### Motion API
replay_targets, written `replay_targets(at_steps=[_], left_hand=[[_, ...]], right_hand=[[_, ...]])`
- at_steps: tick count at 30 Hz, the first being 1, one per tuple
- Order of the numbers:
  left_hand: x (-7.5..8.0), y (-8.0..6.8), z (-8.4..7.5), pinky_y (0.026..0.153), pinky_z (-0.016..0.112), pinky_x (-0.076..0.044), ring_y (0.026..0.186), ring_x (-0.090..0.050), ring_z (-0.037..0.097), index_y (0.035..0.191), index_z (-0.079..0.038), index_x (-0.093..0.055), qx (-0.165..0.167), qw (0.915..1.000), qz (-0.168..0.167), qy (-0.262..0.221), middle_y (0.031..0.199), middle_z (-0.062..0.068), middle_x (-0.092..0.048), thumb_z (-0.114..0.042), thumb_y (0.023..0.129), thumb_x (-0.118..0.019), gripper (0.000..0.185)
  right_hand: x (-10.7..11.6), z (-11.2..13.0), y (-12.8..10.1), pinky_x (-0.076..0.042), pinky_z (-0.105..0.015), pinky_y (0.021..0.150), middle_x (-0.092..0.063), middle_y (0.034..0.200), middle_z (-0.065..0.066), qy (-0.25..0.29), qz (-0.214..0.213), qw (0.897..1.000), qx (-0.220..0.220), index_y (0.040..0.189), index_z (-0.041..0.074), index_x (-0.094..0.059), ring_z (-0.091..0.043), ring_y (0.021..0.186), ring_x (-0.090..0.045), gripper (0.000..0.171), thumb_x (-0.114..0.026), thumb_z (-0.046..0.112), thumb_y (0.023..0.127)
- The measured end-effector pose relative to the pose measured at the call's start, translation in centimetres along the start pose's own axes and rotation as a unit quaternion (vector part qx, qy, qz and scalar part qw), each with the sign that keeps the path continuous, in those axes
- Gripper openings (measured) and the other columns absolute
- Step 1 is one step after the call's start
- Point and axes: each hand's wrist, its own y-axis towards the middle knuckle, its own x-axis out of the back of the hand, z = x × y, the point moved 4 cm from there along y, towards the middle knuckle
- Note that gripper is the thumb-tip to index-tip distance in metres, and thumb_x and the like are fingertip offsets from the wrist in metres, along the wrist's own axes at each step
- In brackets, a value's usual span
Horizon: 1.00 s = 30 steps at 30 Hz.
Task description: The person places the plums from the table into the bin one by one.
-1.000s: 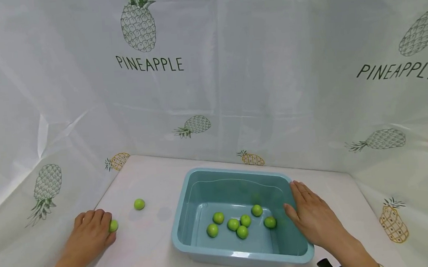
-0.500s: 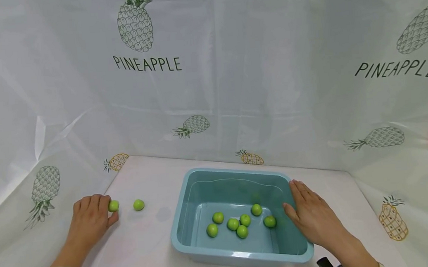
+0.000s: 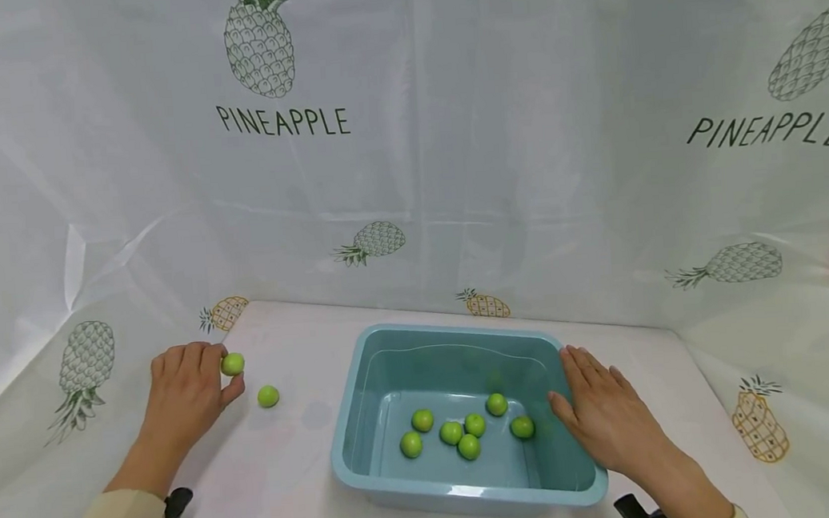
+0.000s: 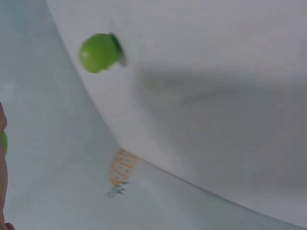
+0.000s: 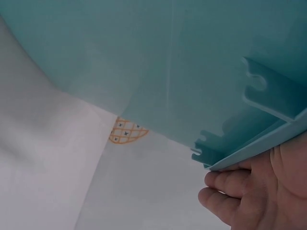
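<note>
My left hand (image 3: 185,397) pinches a small round green fruit (image 3: 232,364) between thumb and fingers, at the table's left side. In the left wrist view only a sliver of this held fruit (image 4: 4,142) shows at the left edge. A second green fruit (image 3: 268,396) lies on the table just right of that hand. The blue-green plastic basin (image 3: 467,492) has several like green fruits on its floor, one of them a fruit (image 3: 469,447) near the middle. My right hand (image 3: 608,414) rests on the basin's right rim, fingers extended; the right wrist view shows its fingers under the rim (image 5: 268,143).
A pale table (image 3: 292,476) carries the basin. White sheeting (image 3: 523,163) printed with pineapples rises behind and on both sides. Dark wrist-worn pieces show at the left wrist (image 3: 177,505) and beneath the right wrist (image 3: 638,514).
My left hand has moved away from me and slightly to the right, carrying the green fruit with it past the one lying on the table. The right hand and basin stay put.
</note>
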Motion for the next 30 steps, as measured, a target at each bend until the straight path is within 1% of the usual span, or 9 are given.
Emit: replay_targets(at_steps=[4, 8, 12, 15, 17, 20, 25, 27, 30], left_hand=[[0.5, 2.1, -1.5, 0.068, 0.052, -0.031, 0.085, -0.050, 0.047, 0.101, 0.007, -0.059, -0.016, 0.9988, -0.042, -0.022, 0.090, 0.023, -0.058, -0.045, 0.099, -0.046, 0.053], [1.3, 4.4, -3.4, 0.066, 0.052, -0.031, 0.083, -0.051, 0.046, 0.099, 0.008, -0.061, -0.034, 0.9951, -0.085, -0.039, 0.086, 0.021, -0.058, -0.042, 0.096, -0.051, 0.050], [2.5, 6.5, -5.6, 0.066, 0.051, -0.031, 0.081, -0.051, 0.044, 0.099, 0.009, -0.062, -0.050, 0.9917, -0.104, -0.057, 0.084, 0.020, -0.057, -0.041, 0.096, -0.053, 0.050], [3.4, 7.9, -7.2, 0.067, 0.051, -0.032, 0.081, -0.052, 0.044, 0.099, 0.009, -0.061, -0.062, 0.9898, -0.106, -0.072, 0.084, 0.022, -0.057, -0.041, 0.097, -0.054, 0.051], [3.9, 8.8, -8.3, 0.068, 0.052, -0.033, 0.081, -0.052, 0.043, 0.099, 0.010, -0.061, -0.069, 0.9897, -0.099, -0.077, 0.086, 0.022, -0.057, -0.042, 0.098, -0.053, 0.052], [4.5, 9.9, -10.0, 0.073, 0.053, -0.037, 0.086, -0.054, 0.042, 0.102, 0.009, -0.060, -0.068, 0.9925, -0.058, -0.084, 0.090, 0.022, -0.057, -0.042, 0.098, -0.053, 0.052], [5.1, 11.2, -12.8, 0.077, 0.049, -0.037, 0.091, -0.050, 0.039, 0.106, 0.005, -0.059, -0.041, 0.9919, 0.010, -0.120, 0.095, 0.019, -0.057, -0.033, 0.086, -0.074, 0.045], [5.1, 11.5, -13.9, 0.076, 0.046, -0.036, 0.091, -0.049, 0.037, 0.106, 0.002, -0.059, -0.028, 0.9896, 0.026, -0.139, 0.096, 0.017, -0.056, -0.029, 0.080, -0.082, 0.047], [4.9, 12.0, -15.5, 0.077, 0.043, -0.035, 0.092, -0.047, 0.033, 0.107, -0.001, -0.059, -0.016, 0.9851, 0.059, -0.160, 0.098, 0.013, -0.056, -0.028, 0.078, -0.088, 0.049]], right_hand=[[0.3, -0.1, -0.2, -0.029, -0.077, 0.117, -0.040, 0.163, -0.031, -0.004, 0.003, 1.000, 0.001, 0.157, -0.011, -0.037, -0.051, 0.152, -0.036, 0.072, -0.056, 0.038, 0.108], [0.6, -0.1, -0.3, -0.027, -0.073, 0.121, -0.040, 0.163, -0.032, -0.009, 0.000, 1.000, 0.011, 0.157, -0.012, -0.038, -0.051, 0.152, -0.035, 0.071, -0.056, 0.038, 0.108], [0.7, 0.0, -0.1, -0.028, -0.070, 0.122, -0.041, 0.162, -0.032, -0.020, -0.002, 1.000, 0.019, 0.156, -0.013, -0.039, -0.051, 0.152, -0.036, 0.071, -0.056, 0.037, 0.109], [0.9, 0.1, -0.1, -0.027, -0.070, 0.123, -0.041, 0.162, -0.031, -0.025, 0.001, 1.000, 0.017, 0.156, -0.013, -0.040, -0.050, 0.153, -0.036, 0.071, -0.055, 0.038, 0.109], [0.9, 0.2, 0.0, -0.026, -0.071, 0.123, -0.041, 0.162, -0.031, -0.028, 0.002, 0.999, 0.016, 0.156, -0.013, -0.040, -0.050, 0.153, -0.035, 0.072, -0.056, 0.040, 0.108], [0.9, 0.3, 0.0, -0.025, -0.071, 0.123, -0.041, 0.162, -0.031, -0.029, 0.002, 0.999, 0.013, 0.155, -0.012, -0.040, -0.050, 0.153, -0.035, 0.073, -0.056, 0.040, 0.108], [0.9, 0.3, -0.1, -0.025, -0.072, 0.123, -0.041, 0.163, -0.030, -0.029, 0.004, 1.000, 0.011, 0.156, -0.012, -0.040, -0.050, 0.153, -0.035, 0.074, -0.056, 0.042, 0.108], [0.9, 0.3, -0.1, -0.024, -0.072, 0.123, -0.041, 0.163, -0.030, -0.031, 0.003, 0.999, 0.012, 0.156, -0.012, -0.040, -0.050, 0.153, -0.035, 0.074, -0.055, 0.042, 0.108], [0.8, 0.2, 0.0, -0.025, -0.072, 0.123, -0.041, 0.163, -0.030, -0.033, 0.000, 0.999, 0.015, 0.156, -0.012, -0.040, -0.050, 0.153, -0.035, 0.075, -0.055, 0.043, 0.108]])
